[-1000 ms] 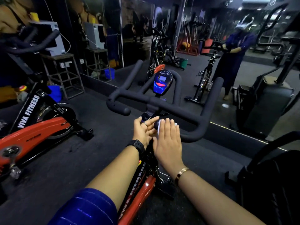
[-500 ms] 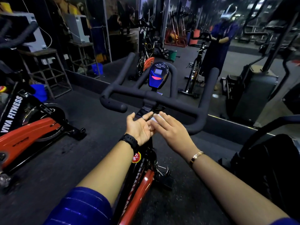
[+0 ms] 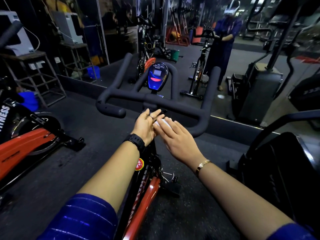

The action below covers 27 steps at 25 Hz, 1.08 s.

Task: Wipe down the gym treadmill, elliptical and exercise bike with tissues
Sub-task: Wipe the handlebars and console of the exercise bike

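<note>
Our left hand point(image 3: 146, 125) – fingers straight, palm turned inward | our right hand point(image 3: 177, 138) – flat, fingers straight, pressing the white tissue point(image 3: 163, 121) against the left fingers | tissue just below the exercise bike point(image 3: 145, 198) handlebar point(image 3: 180, 110).

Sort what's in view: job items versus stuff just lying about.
Job:
- tissue, between left hand and right hand
- exercise bike handlebar
- blue console

Lying about:
- blue bucket
- metal stand
- green bucket
</note>
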Each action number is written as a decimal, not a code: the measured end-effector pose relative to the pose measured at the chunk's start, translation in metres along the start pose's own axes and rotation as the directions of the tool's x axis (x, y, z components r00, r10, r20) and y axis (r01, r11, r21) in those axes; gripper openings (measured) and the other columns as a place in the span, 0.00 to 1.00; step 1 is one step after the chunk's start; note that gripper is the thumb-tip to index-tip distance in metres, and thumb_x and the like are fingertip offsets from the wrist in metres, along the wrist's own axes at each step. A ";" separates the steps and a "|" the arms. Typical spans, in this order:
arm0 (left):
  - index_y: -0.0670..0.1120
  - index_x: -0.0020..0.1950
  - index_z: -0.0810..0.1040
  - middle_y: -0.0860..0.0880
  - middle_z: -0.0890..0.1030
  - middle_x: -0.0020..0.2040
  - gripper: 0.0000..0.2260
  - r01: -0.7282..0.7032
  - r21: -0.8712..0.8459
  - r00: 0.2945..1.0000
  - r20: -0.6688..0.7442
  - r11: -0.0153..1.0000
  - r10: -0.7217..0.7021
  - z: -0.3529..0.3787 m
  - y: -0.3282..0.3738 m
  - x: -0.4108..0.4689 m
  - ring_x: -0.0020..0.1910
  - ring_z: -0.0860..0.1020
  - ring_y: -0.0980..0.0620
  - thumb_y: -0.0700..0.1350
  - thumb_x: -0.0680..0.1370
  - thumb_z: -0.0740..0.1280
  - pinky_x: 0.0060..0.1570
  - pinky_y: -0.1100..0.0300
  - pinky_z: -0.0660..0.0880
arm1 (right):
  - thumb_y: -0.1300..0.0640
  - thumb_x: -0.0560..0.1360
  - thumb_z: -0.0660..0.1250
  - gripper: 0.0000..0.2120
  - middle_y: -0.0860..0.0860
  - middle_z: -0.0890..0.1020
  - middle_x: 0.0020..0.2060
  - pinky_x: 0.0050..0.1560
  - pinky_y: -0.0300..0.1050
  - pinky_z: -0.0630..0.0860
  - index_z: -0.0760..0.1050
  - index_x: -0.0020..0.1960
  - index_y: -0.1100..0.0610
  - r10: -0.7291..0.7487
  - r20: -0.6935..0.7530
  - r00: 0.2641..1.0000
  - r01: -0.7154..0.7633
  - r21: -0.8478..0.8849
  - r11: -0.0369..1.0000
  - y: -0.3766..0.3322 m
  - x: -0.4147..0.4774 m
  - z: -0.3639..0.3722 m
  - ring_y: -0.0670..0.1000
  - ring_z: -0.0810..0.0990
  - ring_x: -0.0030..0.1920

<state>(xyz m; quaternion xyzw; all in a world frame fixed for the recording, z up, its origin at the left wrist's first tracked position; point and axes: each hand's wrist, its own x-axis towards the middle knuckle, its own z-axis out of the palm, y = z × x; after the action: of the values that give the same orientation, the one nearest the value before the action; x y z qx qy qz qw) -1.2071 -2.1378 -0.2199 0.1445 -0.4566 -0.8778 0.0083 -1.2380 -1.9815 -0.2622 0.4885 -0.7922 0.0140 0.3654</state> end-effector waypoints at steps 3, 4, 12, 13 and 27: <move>0.47 0.73 0.70 0.47 0.72 0.71 0.24 -0.012 0.078 0.999 -0.032 0.997 0.015 0.011 -0.001 -0.004 0.69 0.72 0.47 0.57 0.84 0.47 0.57 0.58 0.71 | 0.51 0.81 0.56 0.25 0.51 0.63 0.75 0.71 0.53 0.64 0.60 0.77 0.54 0.119 0.007 0.993 -0.118 -0.080 0.990 0.010 -0.041 -0.012 0.54 0.64 0.74; 0.47 0.73 0.70 0.48 0.72 0.72 0.25 -0.017 0.084 0.999 -0.040 0.996 0.020 0.012 -0.002 -0.004 0.69 0.72 0.48 0.57 0.84 0.47 0.57 0.59 0.71 | 0.49 0.81 0.56 0.25 0.52 0.64 0.75 0.71 0.54 0.64 0.61 0.77 0.53 0.166 0.006 0.986 -0.165 -0.085 0.983 0.011 -0.047 -0.015 0.55 0.65 0.73; 0.42 0.68 0.75 0.48 0.76 0.67 0.16 -0.179 0.221 0.964 -0.157 0.959 0.216 0.031 -0.008 -0.005 0.66 0.73 0.52 0.46 0.83 0.59 0.71 0.55 0.66 | 0.55 0.77 0.54 0.23 0.56 0.80 0.58 0.64 0.55 0.71 0.74 0.66 0.62 0.453 -0.007 0.892 -0.447 0.137 0.884 -0.024 0.027 -0.008 0.58 0.79 0.58; 0.40 0.68 0.75 0.47 0.77 0.65 0.15 -0.228 0.275 0.949 -0.152 0.934 0.276 0.035 -0.008 -0.006 0.64 0.73 0.53 0.43 0.82 0.60 0.70 0.58 0.67 | 0.57 0.76 0.55 0.22 0.57 0.79 0.60 0.64 0.55 0.70 0.73 0.67 0.62 0.384 -0.020 0.923 -0.379 0.126 0.917 -0.024 0.025 -0.004 0.58 0.78 0.60; 0.55 0.77 0.62 0.54 0.59 0.79 0.20 -0.189 0.907 0.852 0.342 -0.378 0.395 0.053 -0.002 0.024 0.78 0.55 0.51 0.50 0.84 0.52 0.76 0.46 0.49 | 0.51 0.79 0.50 0.23 0.55 0.83 0.55 0.68 0.58 0.65 0.79 0.59 0.61 0.613 0.015 0.790 -0.608 0.154 0.779 0.006 -0.004 -0.013 0.58 0.75 0.65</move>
<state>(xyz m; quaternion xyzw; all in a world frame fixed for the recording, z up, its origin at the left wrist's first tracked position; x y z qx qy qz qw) -1.2440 -2.0976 -0.1992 0.0238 -0.9813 -0.1153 0.1522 -1.2338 -1.9706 -0.2528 0.2315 -0.8976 0.2003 0.3172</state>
